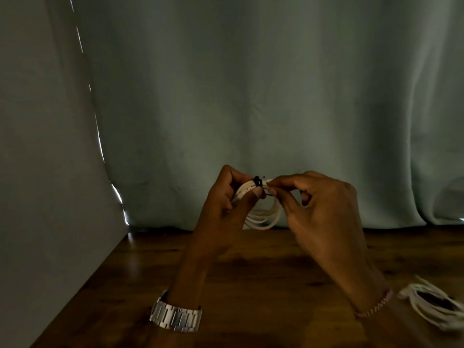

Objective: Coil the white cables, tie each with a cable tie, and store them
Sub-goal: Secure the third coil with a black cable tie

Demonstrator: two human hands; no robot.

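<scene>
A coiled white cable [263, 217] hangs in the air above the wooden table [251, 272], its loops drooping between my hands. A black cable tie [257, 181] wraps the top of the coil. My left hand [223, 209] grips the coil just left of the tie, thumb pressed on the strands. My right hand [324, 209] pinches the end of the tie with thumb and forefinger at the coil's right side. A second white cable coil [437, 307] lies on the table at the right edge.
A pale green curtain [251, 96] hangs right behind the table's back edge. A grey wall [37, 172] borders the table on the left. A metal watch [175, 317] is on my left wrist, a bracelet [376, 307] on my right.
</scene>
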